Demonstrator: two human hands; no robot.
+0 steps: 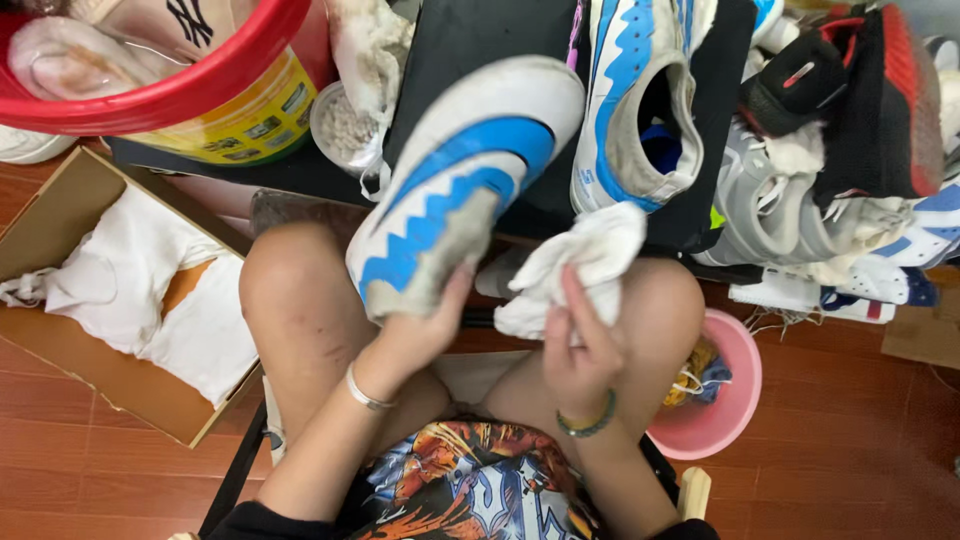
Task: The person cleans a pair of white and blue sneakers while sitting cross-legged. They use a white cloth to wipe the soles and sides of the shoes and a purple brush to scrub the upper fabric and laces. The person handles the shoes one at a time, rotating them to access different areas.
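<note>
My left hand (425,330) holds a white and blue sneaker (460,180) by its heel end, toe pointing up and away over my left knee. My right hand (575,345) grips a crumpled white cloth (585,260) just right of the shoe, not touching it. The matching white and blue sneaker (635,110) lies on a black surface (470,40) beyond my knees, opening facing me.
A red basin (170,95) sits on a yellow bucket at top left. A cardboard box (60,200) with white cloth lies on the wood floor at left. A pink bowl (725,400) stands by my right knee. Several sneakers (830,190) pile up at right.
</note>
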